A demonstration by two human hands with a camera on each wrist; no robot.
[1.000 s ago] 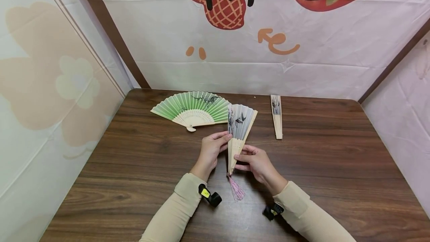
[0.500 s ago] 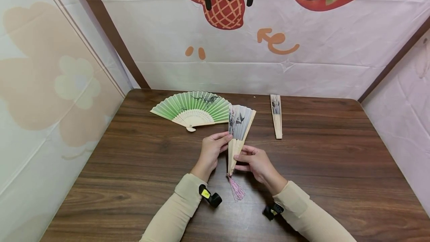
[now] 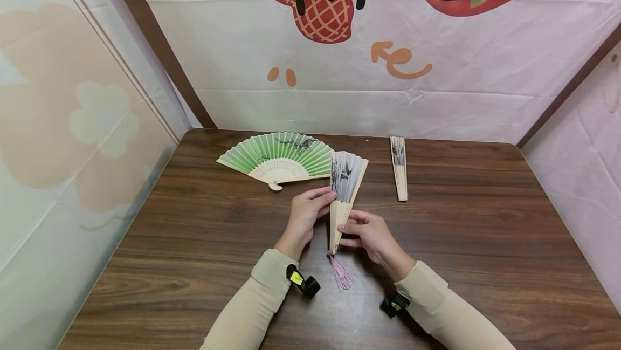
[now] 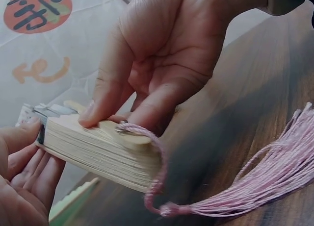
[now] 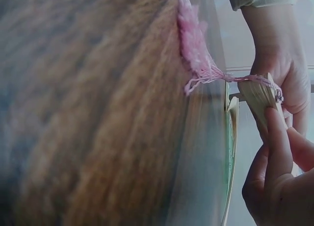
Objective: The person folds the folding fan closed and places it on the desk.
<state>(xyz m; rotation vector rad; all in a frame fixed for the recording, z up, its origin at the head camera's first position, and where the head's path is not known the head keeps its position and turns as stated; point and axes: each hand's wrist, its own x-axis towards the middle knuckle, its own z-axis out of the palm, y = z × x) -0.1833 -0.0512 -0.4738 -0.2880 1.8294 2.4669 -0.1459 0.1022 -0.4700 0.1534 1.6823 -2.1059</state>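
A partly spread grey folding fan [image 3: 345, 180] with a dark bird print is held over the middle of the table. My left hand [image 3: 305, 215] pinches its left edge, thumb on the near face. Lower down, my right hand [image 3: 371, 234] pinches the pale ribs from the right. A pink tassel [image 3: 342, 274] hangs from the pivot end. The left wrist view shows the stacked rib edges [image 4: 98, 150] close up, with the right thumb and a finger near the pivot. In the right wrist view the ribs [image 5: 262, 96] sit between both hands; the fan's leaf is mostly hidden there.
A spread green fan [image 3: 283, 158] lies at the back left, its right end just behind the grey fan. A folded fan [image 3: 399, 169] lies at the back right. The brown wooden table [image 3: 485, 242] meets printed cloth walls [image 3: 330, 107] behind and at the sides.
The grey fan's spread has narrowed slightly, its right edge shifting a little left. Both hands keep nearly the same places and grips. The other fans have not moved.
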